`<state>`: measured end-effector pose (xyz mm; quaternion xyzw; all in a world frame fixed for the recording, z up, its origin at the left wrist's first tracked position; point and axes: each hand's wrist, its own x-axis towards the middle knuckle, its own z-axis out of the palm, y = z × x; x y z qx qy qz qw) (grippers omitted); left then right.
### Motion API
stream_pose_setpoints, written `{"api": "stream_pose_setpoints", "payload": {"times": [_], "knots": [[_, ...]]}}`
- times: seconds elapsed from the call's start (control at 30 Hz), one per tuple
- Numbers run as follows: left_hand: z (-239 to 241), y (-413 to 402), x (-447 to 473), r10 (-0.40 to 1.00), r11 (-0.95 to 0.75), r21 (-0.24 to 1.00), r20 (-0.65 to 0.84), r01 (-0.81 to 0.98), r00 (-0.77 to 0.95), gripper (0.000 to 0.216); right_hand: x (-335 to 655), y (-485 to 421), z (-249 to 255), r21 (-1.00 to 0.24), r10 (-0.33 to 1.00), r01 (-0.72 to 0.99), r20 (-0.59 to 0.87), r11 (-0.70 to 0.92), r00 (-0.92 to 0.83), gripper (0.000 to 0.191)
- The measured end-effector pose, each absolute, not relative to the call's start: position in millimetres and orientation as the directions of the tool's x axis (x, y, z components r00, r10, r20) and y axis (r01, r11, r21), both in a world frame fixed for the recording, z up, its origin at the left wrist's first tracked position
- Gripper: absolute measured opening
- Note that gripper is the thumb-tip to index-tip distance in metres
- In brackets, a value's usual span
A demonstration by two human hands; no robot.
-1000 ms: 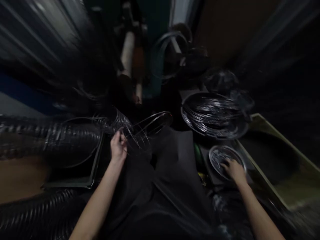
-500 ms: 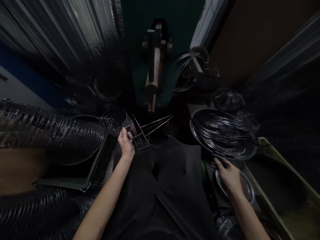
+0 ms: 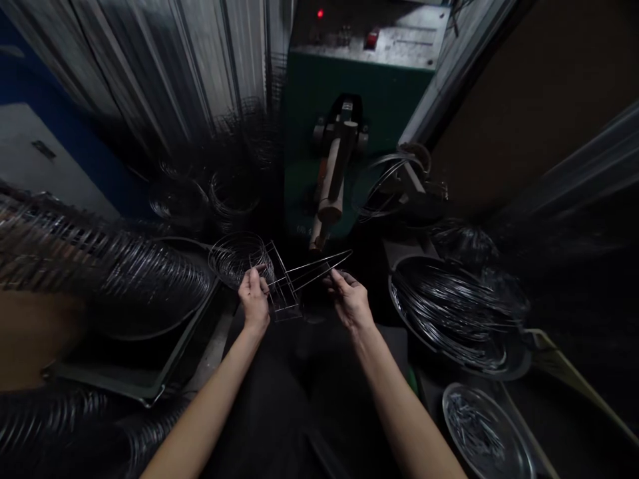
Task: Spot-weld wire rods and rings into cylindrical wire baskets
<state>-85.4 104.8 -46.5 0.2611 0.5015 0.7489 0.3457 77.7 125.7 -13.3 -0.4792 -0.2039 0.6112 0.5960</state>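
Observation:
My left hand (image 3: pixel 254 299) is closed on a wire frame (image 3: pixel 285 273), a small rectangular rack with a long pointed loop reaching to the right. At that loop is my right hand (image 3: pixel 351 299), its thumb and fingers pinched together. A short wire piece (image 3: pixel 328 266) seems to stick out of the pinch, against the loop; dim light hides the exact contact. Just above the loop, the rod-like arms (image 3: pixel 330 199) of a green machine (image 3: pixel 389 100) point down toward me. Behind my left hand lies a coil of wire rings (image 3: pixel 232 256).
On the right stand a large basin (image 3: pixel 399 303) of bent wires (image 3: pixel 449 299) and a metal bowl (image 3: pixel 519 442) of short wire pieces (image 3: pixel 472 426). Stacked wire rings (image 3: pixel 124 266) and a green crate (image 3: pixel 160 382) are on the left. More wire loops (image 3: pixel 384 183) hang beside the machine.
My right hand has moved from over the metal bowl to the wire frame's pointed loop. My left hand still holds the frame. The view has tilted up, showing the machine's panel.

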Motion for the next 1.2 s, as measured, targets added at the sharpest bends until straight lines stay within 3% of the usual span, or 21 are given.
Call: {"api": "stream_pose_setpoints", "payload": {"times": [0.13, 0.5, 1.2], "knots": [[-56, 112, -92, 0.785, -0.25, 0.934, 0.042, -0.256, -0.617, 0.042, 69, 127, -6, -0.772, 0.908, -0.59, -0.392, -0.236, 0.15, 0.03], [-65, 122, -91, 0.776, -0.199, 0.948, -0.003, -0.249, -0.63, 0.042, 63, 133, -3, -0.786, 0.886, -0.558, -0.427, -0.266, 0.18, 0.031], [-48, 137, -95, 0.775, -0.158, 0.935, -0.081, -0.317, -0.627, 0.037, 54, 153, 2, -0.753, 0.853, -0.586, -0.486, -0.3, 0.188, 0.019]]}}
